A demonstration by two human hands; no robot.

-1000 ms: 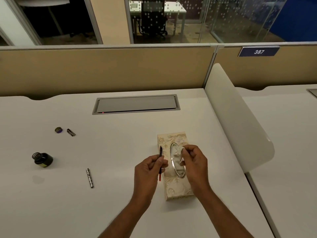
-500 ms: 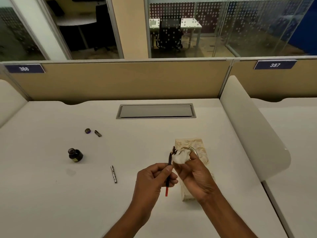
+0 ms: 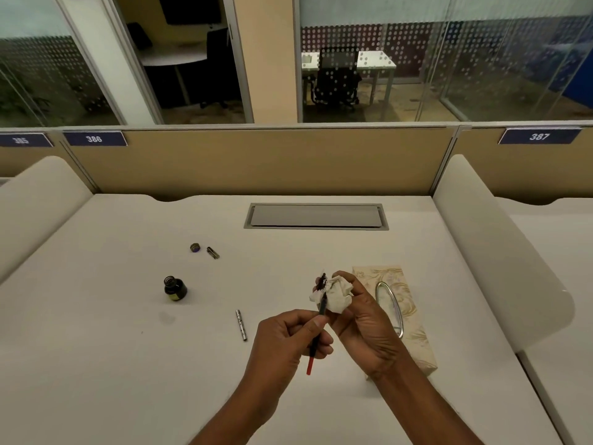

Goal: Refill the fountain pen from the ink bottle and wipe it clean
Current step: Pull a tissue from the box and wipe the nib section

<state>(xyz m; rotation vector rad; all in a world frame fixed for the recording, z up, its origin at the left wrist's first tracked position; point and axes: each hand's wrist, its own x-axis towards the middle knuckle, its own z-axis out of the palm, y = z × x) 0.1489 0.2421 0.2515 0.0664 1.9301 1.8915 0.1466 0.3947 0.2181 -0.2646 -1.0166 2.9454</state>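
Note:
My left hand [image 3: 290, 338] pinches the fountain pen's inner section [image 3: 316, 342], a dark shaft with a red end pointing down, nib up. My right hand [image 3: 362, 322] holds a crumpled white tissue [image 3: 335, 295] against the nib, and a dark ink stain shows on the tissue's left edge. The open ink bottle [image 3: 175, 288] stands on the desk to the left. Its cap [image 3: 195, 247] and a small pen part [image 3: 212, 252] lie farther back. The silver pen barrel [image 3: 241, 325] lies on the desk left of my hands.
A patterned tissue box [image 3: 409, 313] with an oval opening lies right of my hands. A grey cable hatch [image 3: 316, 216] is set into the white desk [image 3: 112, 364]. Curved white dividers [image 3: 500, 252] stand at both sides, a beige partition at the back.
My right hand pulled a tissue from the box and brought it to the nib. Ink now stains the tissue. The camera view shifted up and left.

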